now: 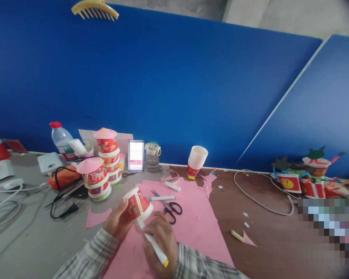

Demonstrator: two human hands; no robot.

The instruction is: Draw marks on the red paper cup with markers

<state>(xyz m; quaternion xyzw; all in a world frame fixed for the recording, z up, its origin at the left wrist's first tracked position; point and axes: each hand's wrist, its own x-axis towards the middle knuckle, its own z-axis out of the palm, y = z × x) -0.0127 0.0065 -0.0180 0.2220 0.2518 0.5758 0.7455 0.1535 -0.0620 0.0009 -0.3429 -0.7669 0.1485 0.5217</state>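
A: Where to begin?

B: At the left. Against the blue partition (pixel 151 85), a clear plastic bottle with a red cap (pixel 62 141). Nearer, a black power plug on a black cord (pixel 71 209).

A: Next, moving right?

B: A short tower of red printed paper cups under a pink paper cone (pixel 94 176), with a taller matching tower (pixel 107 146) just behind.

A: And the left hand (pixel 118 217)?

B: Wrapped around a red-and-white printed paper cup (pixel 137 203), tilted, wide rim towards the right hand (pixel 159 238), over a large sheet of pink paper (pixel 197 228).

A: So, the right hand?

B: Closed around a slim white marker with a yellow end (pixel 156 248) — tip at the cup's rim, touching or just short, cannot tell which.

A: Beyond?

B: On the pink sheet, a white marker with green ends (pixel 163 198) crossing the blades of black-handled scissors (pixel 174 209). Farther right, a leaning stack of white paper cups with a red one lowest (pixel 198 155).

A: Far right?

B: A looped white cable (pixel 292 209) — then red paper cups with dark green cut-outs (pixel 289 183).
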